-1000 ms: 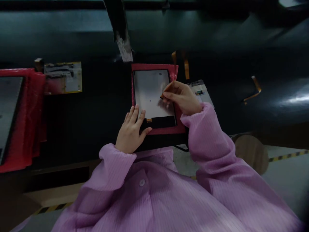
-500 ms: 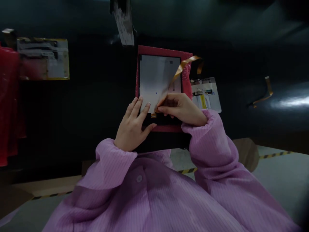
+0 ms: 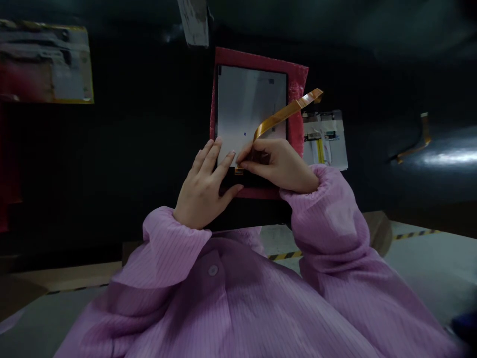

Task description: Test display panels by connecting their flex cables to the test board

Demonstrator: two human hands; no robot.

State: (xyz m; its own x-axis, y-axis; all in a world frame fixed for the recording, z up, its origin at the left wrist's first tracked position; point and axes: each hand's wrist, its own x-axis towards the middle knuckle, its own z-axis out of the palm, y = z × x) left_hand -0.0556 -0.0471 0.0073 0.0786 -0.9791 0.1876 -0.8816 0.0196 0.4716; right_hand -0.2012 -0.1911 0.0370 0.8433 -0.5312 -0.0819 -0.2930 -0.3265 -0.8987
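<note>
A flat display panel [image 3: 249,107] with a pale grey face lies on a red bubble-wrap sheet [image 3: 296,82] on the black table. My left hand [image 3: 203,186] rests flat on the panel's lower left edge, fingers spread. My right hand [image 3: 278,164] pinches the near end of an orange flex ribbon cable [image 3: 286,113] at the panel's bottom edge, beside a small orange connector. The ribbon rises diagonally to the upper right, over the panel's right side.
A small board with labels and yellow parts [image 3: 324,139] lies right of the panel. Another orange ribbon [image 3: 413,144] lies far right. A yellow-edged sheet [image 3: 48,64] is at the upper left, a hanging tag [image 3: 194,22] above the panel. Table edge runs near my sleeves.
My right hand came down from the panel's middle to its bottom edge with the orange ribbon, which now stretches out to the upper right. The left hand stayed on the panel.
</note>
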